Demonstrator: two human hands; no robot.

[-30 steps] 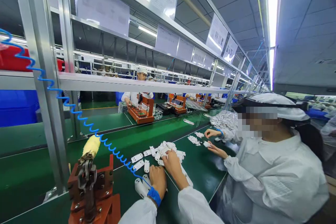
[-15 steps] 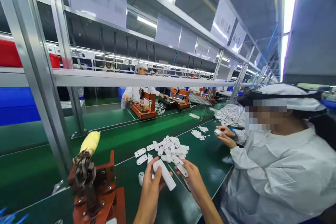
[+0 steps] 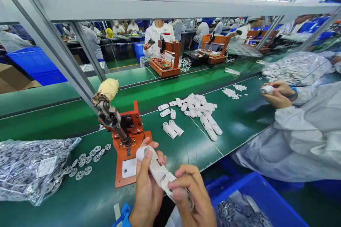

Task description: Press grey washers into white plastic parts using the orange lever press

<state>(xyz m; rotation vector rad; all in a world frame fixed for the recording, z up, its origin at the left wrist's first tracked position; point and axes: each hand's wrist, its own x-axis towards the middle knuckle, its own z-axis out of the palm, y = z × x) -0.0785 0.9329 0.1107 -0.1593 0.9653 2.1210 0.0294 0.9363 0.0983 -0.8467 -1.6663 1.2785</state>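
Note:
My left hand [image 3: 146, 184] grips a hollow white plastic casing [image 3: 155, 165], its round open end up near my thumb. My right hand [image 3: 193, 193] has its fingers bent around a white plastic piece [image 3: 165, 183] at the casing's lower end. Whether the two pieces are joined or only touching, I cannot tell. Beyond my hands, two curved white shells [image 3: 172, 128] lie side by side on the green work surface. Two longer white shells [image 3: 210, 126] rest in front of a pile of small white covers [image 3: 195, 104].
An orange hand press [image 3: 133, 166] with a yellow-wrapped lever stands left of my hands. Farther left lie loose metal discs [image 3: 87, 159] and a plastic bag of discs [image 3: 29, 166]. A blue bin [image 3: 269, 191] sits low at right. A co-worker's hands [image 3: 279, 94] hold a white part.
The view has swung down and left, bringing the disc bag and blue bin into sight. My hands have brought their white pieces together, end to end, nearer the press.

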